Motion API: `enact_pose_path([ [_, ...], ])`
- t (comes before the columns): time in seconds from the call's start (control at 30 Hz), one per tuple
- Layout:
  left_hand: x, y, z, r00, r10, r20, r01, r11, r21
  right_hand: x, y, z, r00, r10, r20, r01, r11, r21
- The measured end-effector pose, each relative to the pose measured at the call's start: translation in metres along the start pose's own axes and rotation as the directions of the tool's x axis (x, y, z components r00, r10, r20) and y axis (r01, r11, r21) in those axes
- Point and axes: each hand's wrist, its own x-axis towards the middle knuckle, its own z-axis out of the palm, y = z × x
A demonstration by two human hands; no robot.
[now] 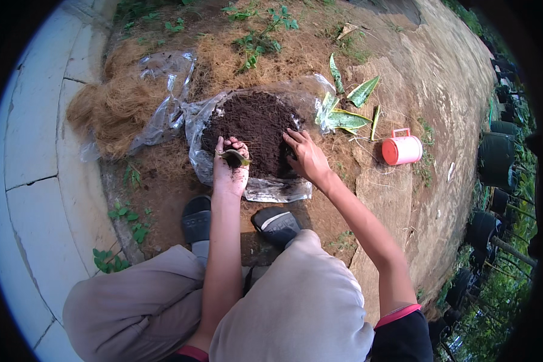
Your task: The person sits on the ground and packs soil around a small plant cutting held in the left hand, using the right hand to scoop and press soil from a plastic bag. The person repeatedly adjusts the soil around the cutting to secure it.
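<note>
Dark potting soil (258,122) lies heaped on a clear plastic bag (199,131) spread over the ground. My left hand (232,169), palm up and dirty with soil, holds a short piece of leaf cutting (234,157) at the heap's lower left edge. At the right edge of the soil is my right hand (305,154), fingers bent, their tips at the soil and the bag's rim; whether something is under them cannot be told. Cut variegated snake plant leaves (348,119) rest right of the bag, with another leaf piece (363,91) just above them.
A pink plastic mug (402,150) lies on its side at the right. Brown coconut fibre (122,104) spills from a second plastic bag (172,86) at the left, near pale paving slabs (40,212). Black plant pots (497,160) line the far right. My sandalled feet are below the bag.
</note>
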Motion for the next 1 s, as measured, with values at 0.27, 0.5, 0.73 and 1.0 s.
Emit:
enact_pose_path([
  [0.27,0.003,0.0,-0.003,0.999,-0.022,0.039,0.025,0.998,-0.056,-0.01,0.014,-0.007,0.975,-0.008,0.22,-0.008,0.997,0.07],
  [0.5,0.005,0.001,-0.006,0.999,-0.022,0.04,0.023,0.999,-0.045,-0.029,-0.01,-0.007,0.998,0.032,0.062,-0.034,0.999,0.029],
  [0.73,0.004,0.0,-0.003,1.0,-0.001,0.026,0.002,1.0,-0.023,-0.028,0.005,0.013,0.996,-0.028,0.089,0.022,0.997,0.069],
  [1.0,0.0,-0.001,0.001,0.998,-0.018,0.061,0.021,0.999,-0.041,-0.018,0.015,0.011,0.981,-0.124,0.146,0.124,0.992,0.012],
])
